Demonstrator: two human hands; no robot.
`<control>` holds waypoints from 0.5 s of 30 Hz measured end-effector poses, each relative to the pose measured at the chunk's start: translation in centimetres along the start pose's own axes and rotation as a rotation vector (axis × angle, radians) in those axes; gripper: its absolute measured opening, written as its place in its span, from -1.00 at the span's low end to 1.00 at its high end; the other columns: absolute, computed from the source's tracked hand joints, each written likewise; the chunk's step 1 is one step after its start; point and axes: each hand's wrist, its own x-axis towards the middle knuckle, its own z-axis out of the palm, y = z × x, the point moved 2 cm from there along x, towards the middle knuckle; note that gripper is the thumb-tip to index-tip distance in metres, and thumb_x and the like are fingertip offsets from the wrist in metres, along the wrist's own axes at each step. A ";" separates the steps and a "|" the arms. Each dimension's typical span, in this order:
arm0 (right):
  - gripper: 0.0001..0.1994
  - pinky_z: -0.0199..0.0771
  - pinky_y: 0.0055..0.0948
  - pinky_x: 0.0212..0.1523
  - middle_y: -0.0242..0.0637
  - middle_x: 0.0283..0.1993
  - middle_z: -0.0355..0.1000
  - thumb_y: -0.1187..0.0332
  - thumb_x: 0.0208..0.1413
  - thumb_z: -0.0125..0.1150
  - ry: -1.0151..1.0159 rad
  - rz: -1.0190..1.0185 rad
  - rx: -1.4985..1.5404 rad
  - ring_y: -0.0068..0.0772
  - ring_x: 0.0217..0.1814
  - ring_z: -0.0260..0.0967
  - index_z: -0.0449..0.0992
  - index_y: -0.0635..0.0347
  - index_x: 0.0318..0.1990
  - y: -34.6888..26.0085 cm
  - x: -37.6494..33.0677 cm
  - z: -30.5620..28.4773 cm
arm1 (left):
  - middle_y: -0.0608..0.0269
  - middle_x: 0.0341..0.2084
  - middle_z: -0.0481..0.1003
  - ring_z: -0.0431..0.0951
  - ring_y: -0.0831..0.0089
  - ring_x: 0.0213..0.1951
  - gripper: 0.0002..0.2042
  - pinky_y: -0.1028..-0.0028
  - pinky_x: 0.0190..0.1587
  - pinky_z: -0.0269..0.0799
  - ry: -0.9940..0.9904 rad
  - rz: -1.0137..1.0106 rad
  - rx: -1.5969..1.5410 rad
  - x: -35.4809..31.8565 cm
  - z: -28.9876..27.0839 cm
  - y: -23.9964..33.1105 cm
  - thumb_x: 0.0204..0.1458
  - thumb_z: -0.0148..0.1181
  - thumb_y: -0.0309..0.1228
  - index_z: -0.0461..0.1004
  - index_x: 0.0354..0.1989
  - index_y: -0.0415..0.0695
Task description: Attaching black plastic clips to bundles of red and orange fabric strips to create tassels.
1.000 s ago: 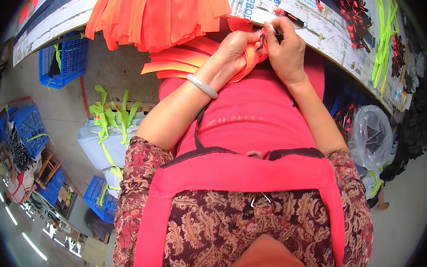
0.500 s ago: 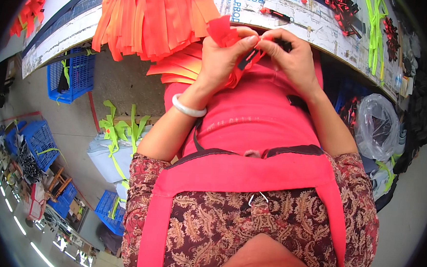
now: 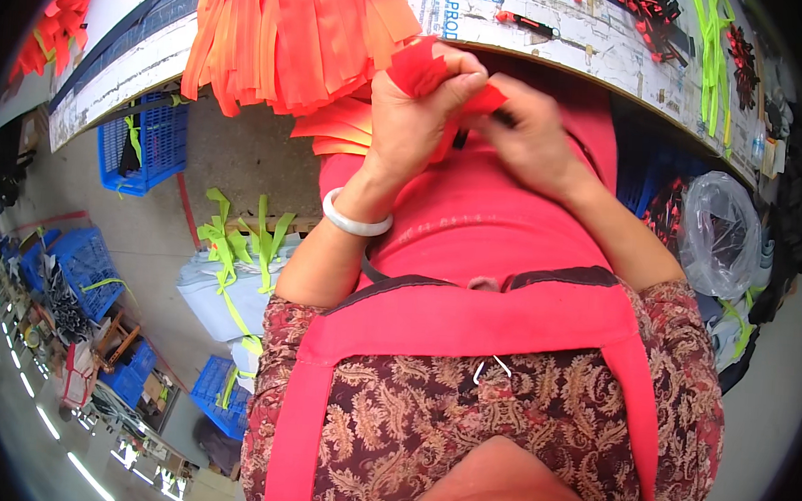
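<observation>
The left hand [image 3: 407,127] was closed around orange strips [image 3: 418,68] over the red apron [image 3: 505,197]. Beside it, the right hand [image 3: 532,135] was blurred, fingers curled; its grip could not be told. A strip pile [image 3: 294,42] overhung the bench [image 3: 605,75].

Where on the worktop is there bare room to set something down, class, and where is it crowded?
Free: the scuffed worktop between the orange-and-black tool, the red-and-black straps, the lime strips and the front edge. Crowded: farther left, under the orange strips; the left hand and right hand occupy space by the edge.
</observation>
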 end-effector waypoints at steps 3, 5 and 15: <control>-0.80 0.47 -0.44 -0.22 -0.15 -0.24 0.52 0.55 0.03 0.23 -0.048 -0.026 0.090 -0.39 -0.24 0.50 0.51 0.27 -0.15 0.8 -0.2 1.7 | 0.44 -0.49 0.46 0.35 0.73 -0.50 -0.97 0.71 -0.47 0.22 -0.017 0.096 0.007 0.7 0.2 1.9 0.08 0.20 -0.54 0.53 -0.37 -0.23; -0.80 0.47 -0.44 -0.22 -0.15 -0.25 0.53 0.53 0.05 0.23 -0.065 -0.006 0.123 -0.42 -0.27 0.50 0.51 0.29 -0.14 0.1 0.5 1.5 | 0.45 -0.58 0.41 0.29 0.74 -0.57 -0.96 0.68 -0.53 0.15 0.043 -0.013 -0.078 1.1 -0.3 2.9 0.08 0.19 -0.55 0.53 -0.32 -0.22; -0.68 0.23 -0.55 -0.53 -0.45 -0.55 0.32 0.14 0.14 0.21 -0.069 0.038 0.194 -0.70 -0.52 0.20 0.58 0.26 -0.20 -9.3 14.5 -1.1 | 0.41 -0.61 0.35 0.18 0.74 -0.68 -0.92 0.65 -0.65 0.00 -0.018 -0.136 -0.260 -4.8 -7.5 6.7 0.12 0.14 -0.52 0.49 -0.28 -0.27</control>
